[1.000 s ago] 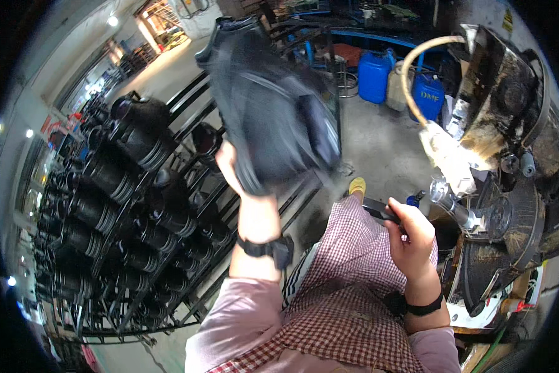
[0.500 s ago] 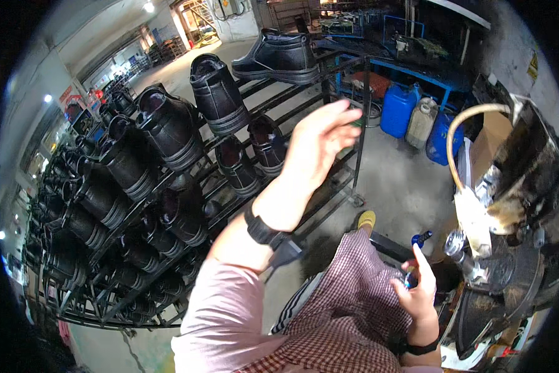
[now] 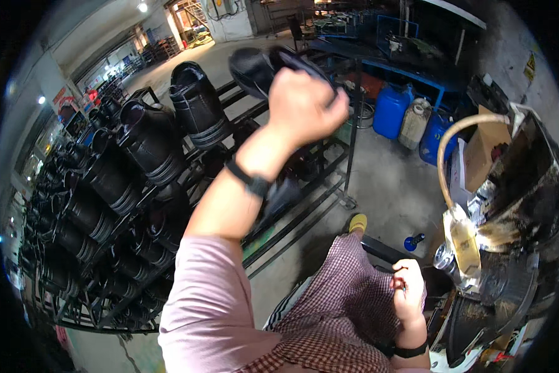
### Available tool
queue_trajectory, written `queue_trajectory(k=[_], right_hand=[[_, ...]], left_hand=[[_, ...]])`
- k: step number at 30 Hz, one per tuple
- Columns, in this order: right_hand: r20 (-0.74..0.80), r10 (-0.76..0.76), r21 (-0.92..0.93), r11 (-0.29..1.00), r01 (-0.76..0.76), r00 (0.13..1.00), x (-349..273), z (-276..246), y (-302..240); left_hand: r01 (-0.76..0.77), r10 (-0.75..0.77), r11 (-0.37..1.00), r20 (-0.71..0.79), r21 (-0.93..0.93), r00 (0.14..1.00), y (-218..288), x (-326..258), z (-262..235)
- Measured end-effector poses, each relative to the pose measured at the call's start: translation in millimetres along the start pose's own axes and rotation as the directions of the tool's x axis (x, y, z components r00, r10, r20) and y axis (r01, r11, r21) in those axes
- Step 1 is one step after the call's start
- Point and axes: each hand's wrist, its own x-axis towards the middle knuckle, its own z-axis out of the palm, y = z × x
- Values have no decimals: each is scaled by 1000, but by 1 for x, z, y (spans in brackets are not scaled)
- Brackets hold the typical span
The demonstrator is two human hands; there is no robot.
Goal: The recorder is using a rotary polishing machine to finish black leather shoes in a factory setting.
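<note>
My left hand [image 3: 303, 107] is closed over the upper part of a black shoe [image 3: 249, 68] at the top end of a metal shoe rack [image 3: 304, 214]. The shoe's rounded toe points left and it looks tilted; the fingers are mostly hidden behind my hand. Beside it on the rack, another black shoe [image 3: 200, 105] stands with its heel toward me. My right hand [image 3: 408, 292] is curled in front of my checked apron [image 3: 348, 292]. Something small and dark shows between its fingers, too little to name.
Many black shoes [image 3: 149, 140] fill the rack's tiers on the left. At the right stands a machine with a lit lamp and a curved hose [image 3: 444, 149]. Blue jerrycans [image 3: 391, 112] and a cardboard box [image 3: 486, 152] stand behind. A small blue item [image 3: 411, 242] lies on the floor.
My left hand has gone from open beside the top shoe to closed on it, and the shoe has turned and tilted. My right hand has curled its fingers in and lowered slightly.
</note>
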Motion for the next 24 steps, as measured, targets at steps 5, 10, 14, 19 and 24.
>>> queue_trajectory(k=[5, 10, 14, 19, 24], right_hand=[[-100, 354, 310, 899, -309, 930, 8, 9, -13], [-210, 375, 227, 917, -328, 903, -9, 21, -7], [-360, 365, 223, 927, -301, 858, -46, 11, -13], [-381, 294, 312, 933, -177, 877, -53, 3, -22], [30, 306, 831, 522, -194, 952, -54, -36, -28]], left_hand=[[-59, 177, 809, 147, -585, 973, 162, -38, -75], [-357, 631, 317, -86, -879, 771, 241, -52, -110], [92, 230, 418, 204, -904, 952, 256, -74, -121], [346, 2, -937, 987, -53, 159, 291, -153, -122], [8, -96, -995, 942, -104, 322, 286, -184, -119]])
